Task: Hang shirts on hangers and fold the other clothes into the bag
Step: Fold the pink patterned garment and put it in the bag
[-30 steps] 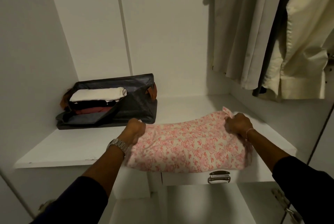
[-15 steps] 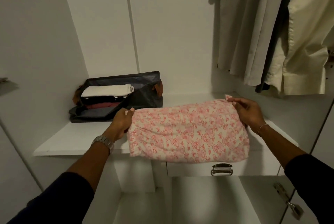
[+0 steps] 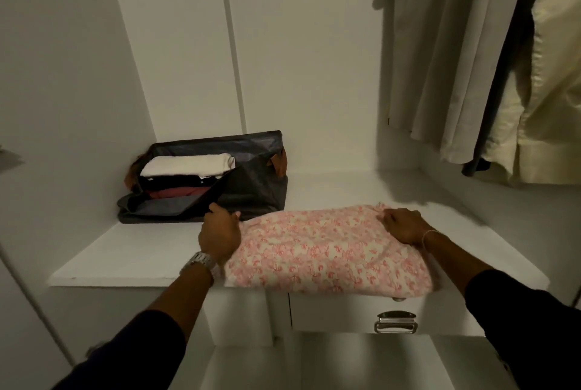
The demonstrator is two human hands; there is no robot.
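A folded pink floral garment (image 3: 327,251) lies on the white shelf (image 3: 125,257), its front edge hanging slightly over. My left hand (image 3: 220,235) holds its far left corner, close to the open flap of the dark bag (image 3: 254,191). My right hand (image 3: 405,226) lies on its far right corner, fingers curled into the cloth. The bag sits at the back left of the shelf with a stack of folded clothes inside, a white piece (image 3: 188,165) on top. A grey shirt (image 3: 440,59) and a cream shirt (image 3: 550,106) hang at the upper right.
Below the shelf's front edge is a drawer with a metal handle (image 3: 395,322). White wardrobe walls close in the left side and the back. The hanging clothes reach down close to the right end of the shelf.
Both hands lifted the pink garment up by its far corners, then laid it back down on the shelf, farther in and closer to the bag.
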